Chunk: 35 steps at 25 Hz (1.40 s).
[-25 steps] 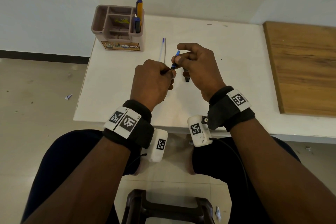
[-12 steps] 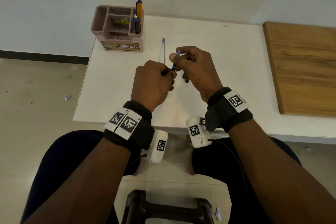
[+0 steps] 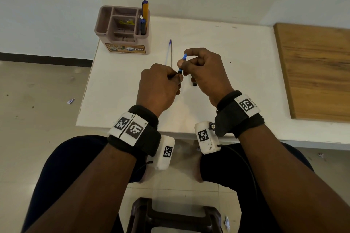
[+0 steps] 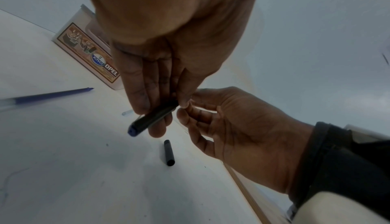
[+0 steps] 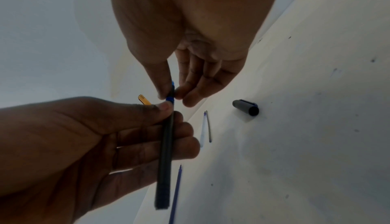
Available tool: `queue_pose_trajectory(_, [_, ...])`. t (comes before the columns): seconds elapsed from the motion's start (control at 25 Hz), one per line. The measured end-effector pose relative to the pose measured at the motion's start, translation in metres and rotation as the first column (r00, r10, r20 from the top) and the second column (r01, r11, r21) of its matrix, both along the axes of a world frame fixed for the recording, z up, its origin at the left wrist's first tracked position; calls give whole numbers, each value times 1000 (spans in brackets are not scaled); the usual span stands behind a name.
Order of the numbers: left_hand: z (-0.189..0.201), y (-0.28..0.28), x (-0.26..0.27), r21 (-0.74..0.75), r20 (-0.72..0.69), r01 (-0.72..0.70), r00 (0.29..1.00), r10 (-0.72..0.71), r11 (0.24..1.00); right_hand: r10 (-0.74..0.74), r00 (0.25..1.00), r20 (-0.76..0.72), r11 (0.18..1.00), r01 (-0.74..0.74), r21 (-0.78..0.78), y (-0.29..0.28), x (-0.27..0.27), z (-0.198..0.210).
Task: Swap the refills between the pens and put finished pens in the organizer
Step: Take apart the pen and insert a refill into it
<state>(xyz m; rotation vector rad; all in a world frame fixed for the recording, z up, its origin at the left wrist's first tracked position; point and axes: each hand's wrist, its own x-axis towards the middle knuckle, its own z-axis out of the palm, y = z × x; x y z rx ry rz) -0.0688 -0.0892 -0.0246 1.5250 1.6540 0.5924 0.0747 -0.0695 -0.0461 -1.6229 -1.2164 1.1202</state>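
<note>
My left hand (image 3: pixel 177 79) grips a black pen barrel (image 5: pixel 165 152) at mid-table, its blue rear end (image 4: pixel 132 131) pointing down and toward me. My right hand (image 3: pixel 182 62) pinches the blue tip piece (image 3: pixel 184 56) at the barrel's upper end between thumb and fingers (image 5: pixel 171 94). A black cap (image 3: pixel 194 83) lies on the table under the right hand. Two thin refills (image 3: pixel 169 53) lie side by side beyond the hands. Another blue refill (image 5: pixel 176 194) lies below the left hand. The pink organizer (image 3: pixel 123 43) stands at the far left corner.
The organizer holds a yellow pen (image 3: pixel 145 9) and a dark pen (image 3: pixel 143 26) in its right slot. A wooden board (image 3: pixel 318 72) covers the table's right side. The white table's (image 3: pixel 236 47) near edge is at my wrists. A dark stool (image 3: pixel 174 215) stands between my knees.
My right hand's thumb and fingers have shifted around the blue tip piece, and its wrist has moved slightly left. My left hand and the barrel have hardly moved.
</note>
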Motion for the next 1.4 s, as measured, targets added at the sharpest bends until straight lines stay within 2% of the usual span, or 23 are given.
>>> queue_pose_trajectory(0.2, [-2, 0, 0, 7, -5, 6, 1000, -6, 1000, -3, 998, -67, 999, 0, -45, 1, -1, 2])
queue_pose_trajectory(0.36, [-1, 0, 0, 0, -9, 13, 1000, -13, 1000, 5, 1000, -6, 1000, -5, -31, 0, 0, 1])
queue_pose_trajectory(0.56, [-2, 0, 0, -9, 2, 1, 1000, -1, 1000, -17, 996, -90, 996, 9, -88, 3, 3, 5])
queue_pose_trajectory(0.72, [-2, 1, 0, -8, -23, 8, 1000, -8, 1000, 25, 1000, 0, 999, -25, -33, 1, 1, 2])
queue_pose_trajectory(0.92, [-4, 1, 0, -12, -13, 4, 1000, -4, 1000, 26, 998, -50, 998, -29, -63, 2, 2, 3])
queue_pose_trajectory(1.2, [-5, 1, 1, -26, -9, 14, 1000, -15, 1000, -38, 998, -48, 998, 41, 54, 1, 5, 5])
queue_pose_trajectory(1.4, [-5, 1, 2, -9, 18, 13, 1000, -13, 1000, -21, 999, -31, 998, 23, 65, 0, 2, 5])
